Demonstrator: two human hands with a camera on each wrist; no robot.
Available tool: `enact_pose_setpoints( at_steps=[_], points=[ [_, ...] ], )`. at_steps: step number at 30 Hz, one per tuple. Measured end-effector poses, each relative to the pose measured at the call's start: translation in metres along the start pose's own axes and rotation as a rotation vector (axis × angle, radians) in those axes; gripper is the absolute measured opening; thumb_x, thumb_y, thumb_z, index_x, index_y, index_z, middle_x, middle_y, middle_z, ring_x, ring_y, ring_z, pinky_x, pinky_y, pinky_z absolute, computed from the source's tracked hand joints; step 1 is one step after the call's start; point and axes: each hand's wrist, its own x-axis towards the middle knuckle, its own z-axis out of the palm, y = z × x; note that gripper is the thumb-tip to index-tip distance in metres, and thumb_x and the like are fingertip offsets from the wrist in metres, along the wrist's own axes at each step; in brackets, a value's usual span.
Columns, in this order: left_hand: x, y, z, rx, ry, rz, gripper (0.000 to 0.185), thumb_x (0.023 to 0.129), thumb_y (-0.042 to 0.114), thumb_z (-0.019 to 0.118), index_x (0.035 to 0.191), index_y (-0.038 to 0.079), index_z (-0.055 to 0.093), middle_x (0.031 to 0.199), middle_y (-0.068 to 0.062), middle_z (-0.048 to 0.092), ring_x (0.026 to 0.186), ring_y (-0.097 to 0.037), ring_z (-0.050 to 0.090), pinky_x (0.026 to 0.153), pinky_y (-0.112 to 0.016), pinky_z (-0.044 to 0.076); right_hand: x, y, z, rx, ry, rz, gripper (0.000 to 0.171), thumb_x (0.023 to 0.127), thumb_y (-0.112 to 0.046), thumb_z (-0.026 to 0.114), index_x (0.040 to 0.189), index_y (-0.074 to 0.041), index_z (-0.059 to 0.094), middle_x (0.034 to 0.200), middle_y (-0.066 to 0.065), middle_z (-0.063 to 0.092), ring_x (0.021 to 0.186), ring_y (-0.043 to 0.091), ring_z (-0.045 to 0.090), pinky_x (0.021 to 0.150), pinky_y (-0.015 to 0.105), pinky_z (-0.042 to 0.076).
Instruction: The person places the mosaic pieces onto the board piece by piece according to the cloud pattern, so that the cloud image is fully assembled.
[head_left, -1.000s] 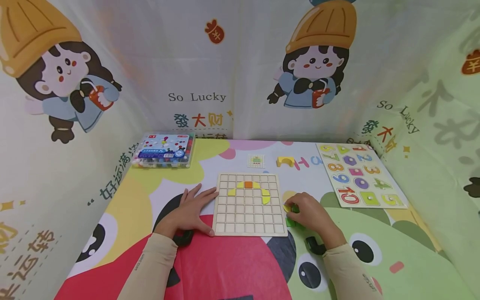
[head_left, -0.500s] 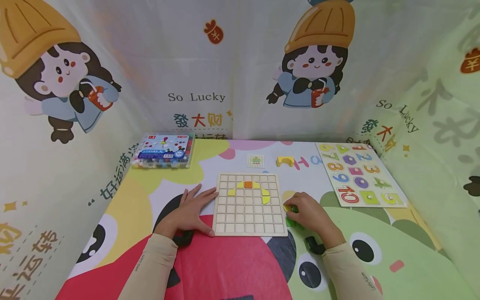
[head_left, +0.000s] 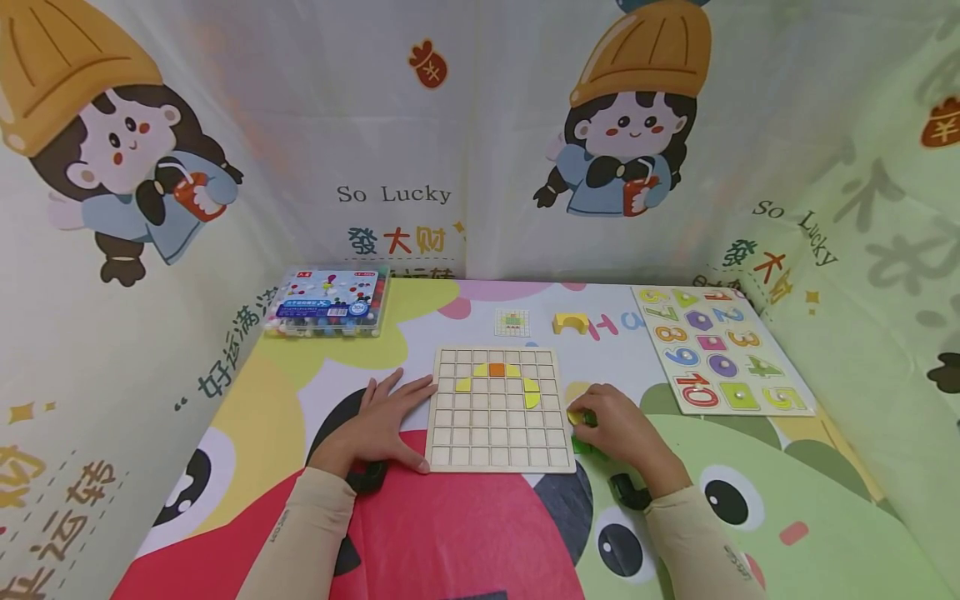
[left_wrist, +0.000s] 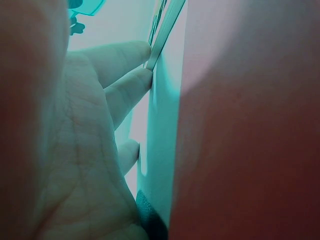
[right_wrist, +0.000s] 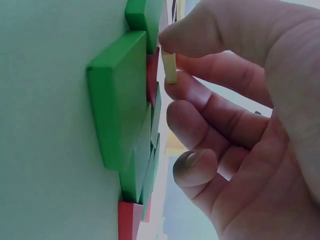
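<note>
Wrist view alone shows right hand pinching yellow tile.

— What's in your right hand?
— My grip pinches a thin yellow tile between thumb and forefinger, just beside the green blocks.
— And the red pieces?
— Tucked among those green blocks on the surface.

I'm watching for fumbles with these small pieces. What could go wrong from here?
1. The right hand pinches a thin yellow piece only at its edge between thumb and finger; such a shallow grip may let it slip.
2. Loose green pieces and red ones lie right beside that hand, so lifting may knock them.
3. The left hand only presses against the wooden grid board; a bump might shift it.
</note>
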Motion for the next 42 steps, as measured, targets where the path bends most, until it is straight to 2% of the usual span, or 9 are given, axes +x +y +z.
enact_pose_setpoints(
  at_steps=[6, 10, 19, 24, 31, 42],
  points=[
    [0.001, -0.001, 0.001, 0.008, 0.002, 0.010, 0.124, 0.061, 0.063, 0.093, 0.166, 0.025, 0.037, 0.176, 0.001, 0.029, 0.165, -0.043, 0.004, 0.126, -0.075, -0.006, -0.002, -0.005, -0.004, 0.032, 0.033, 0.012, 0.021, 0.081, -0.013, 0.085, 0.101, -0.008, 0.080, 0.092, -0.001, 0.067, 0.087, 0.015, 0.055, 0.080, 0.039, 0.055],
    [0.001, -0.001, 0.000, 0.005, -0.001, 0.007, 0.125, 0.062, 0.063, 0.093, 0.166, 0.026, 0.037, 0.176, 0.001, 0.029, 0.165, -0.042, 0.003, 0.126, -0.074, -0.006, -0.001, -0.010, -0.004, 0.054, 0.052, -0.028, 0.021, 0.081, -0.012, 0.083, 0.102, -0.007, 0.080, 0.097, 0.000, 0.069, 0.088, 0.015, 0.057, 0.081, 0.038, 0.056],
    [0.000, 0.000, 0.000, -0.020, -0.004, -0.015, 0.125, 0.060, 0.062, 0.094, 0.166, 0.027, 0.037, 0.176, 0.003, 0.028, 0.165, -0.040, 0.002, 0.127, -0.072, -0.007, 0.010, -0.034, 0.001, 0.069, -0.034, -0.077, 0.021, 0.083, -0.013, 0.077, 0.104, -0.012, 0.081, 0.103, -0.002, 0.070, 0.098, 0.015, 0.060, 0.086, 0.037, 0.058],
    [0.000, 0.001, -0.001, -0.025, -0.009, -0.014, 0.125, 0.060, 0.060, 0.094, 0.166, 0.027, 0.037, 0.176, 0.001, 0.029, 0.165, -0.041, 0.003, 0.127, -0.073, -0.007, 0.026, -0.059, 0.003, 0.033, -0.107, -0.082, 0.023, 0.084, -0.015, 0.075, 0.105, -0.015, 0.082, 0.102, -0.004, 0.069, 0.099, 0.012, 0.057, 0.086, 0.033, 0.058],
    [0.001, 0.001, -0.001, -0.023, -0.003, -0.004, 0.125, 0.061, 0.062, 0.093, 0.166, 0.027, 0.037, 0.176, 0.002, 0.029, 0.165, -0.041, 0.002, 0.127, -0.073, -0.008, 0.057, -0.091, 0.007, 0.002, -0.154, -0.157, 0.021, 0.088, -0.016, 0.078, 0.108, -0.014, 0.082, 0.104, 0.000, 0.073, 0.100, 0.016, 0.060, 0.089, 0.036, 0.059],
    [0.000, 0.001, -0.003, -0.032, -0.006, -0.007, 0.124, 0.061, 0.063, 0.094, 0.166, 0.028, 0.038, 0.176, 0.003, 0.029, 0.165, -0.040, 0.002, 0.127, -0.073, -0.008, 0.098, -0.113, 0.021, 0.009, -0.215, -0.233, 0.018, 0.090, -0.008, 0.077, 0.107, -0.010, 0.084, 0.105, 0.004, 0.078, 0.101, 0.019, 0.066, 0.094, 0.037, 0.059]
  ],
)
